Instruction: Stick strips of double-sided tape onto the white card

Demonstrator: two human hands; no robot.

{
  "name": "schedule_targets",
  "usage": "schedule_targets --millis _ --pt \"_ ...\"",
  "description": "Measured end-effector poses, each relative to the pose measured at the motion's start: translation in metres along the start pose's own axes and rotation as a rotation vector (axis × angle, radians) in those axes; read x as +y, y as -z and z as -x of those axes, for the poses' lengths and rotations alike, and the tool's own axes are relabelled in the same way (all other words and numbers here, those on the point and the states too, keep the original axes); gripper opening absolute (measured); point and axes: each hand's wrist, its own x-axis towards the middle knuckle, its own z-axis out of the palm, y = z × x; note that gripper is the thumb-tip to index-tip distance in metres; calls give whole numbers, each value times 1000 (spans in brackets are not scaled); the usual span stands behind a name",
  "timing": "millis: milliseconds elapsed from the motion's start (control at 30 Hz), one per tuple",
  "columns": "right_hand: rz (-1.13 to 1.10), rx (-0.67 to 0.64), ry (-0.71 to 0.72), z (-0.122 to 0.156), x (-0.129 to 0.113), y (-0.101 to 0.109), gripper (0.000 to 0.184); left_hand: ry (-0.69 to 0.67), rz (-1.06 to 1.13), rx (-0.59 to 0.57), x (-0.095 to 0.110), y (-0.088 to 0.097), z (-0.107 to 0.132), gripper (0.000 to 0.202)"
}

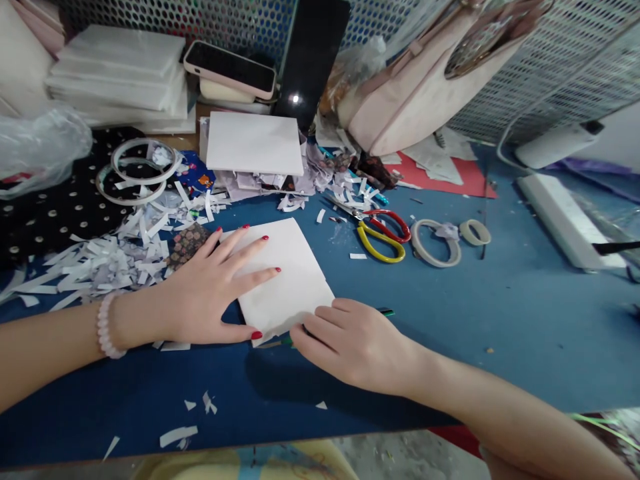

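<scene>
My left hand point(215, 287) lies flat with fingers spread on a white rectangular sheet or board point(295, 273) on the blue table point(500, 320), pressing it down. My right hand point(350, 340) is closed around a thin dark-green tool point(386, 311), a pen or blade, held along the sheet's near edge. A patterned fabric piece point(186, 244) peeks out beside the left hand's fingers.
Red and yellow scissors point(383, 233) and tape rolls point(440, 243) lie to the right. White paper strips point(115, 253) litter the left. At the back are stacked white boards point(120, 73), a phone point(230, 67), a pink bag point(430, 80) and a white board point(253, 143).
</scene>
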Motion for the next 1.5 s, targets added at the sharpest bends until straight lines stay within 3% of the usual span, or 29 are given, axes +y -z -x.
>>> schedule_targets --millis 500,700,1067,1167,1267,1367,1500 --pt "18 -82 32 -5 -1 8 14 48 46 -23 4 1 -2 83" --pt "33 -114 11 -4 0 13 21 38 58 -4 4 -1 0 82" --pt "-103 -53 -23 2 15 13 27 11 41 7 2 0 1 80" --pt "-54 43 -130 13 36 12 28 -2 26 24 0 -2 4 78" --pt "158 133 -392 29 68 5 23 -7 5 19 -1 -4 5 79" --pt "320 -9 -713 43 98 -4 36 0 -17 5 -2 -4 5 79" --pt "398 -187 -897 50 118 -13 44 13 -30 -28 -2 -2 4 80"
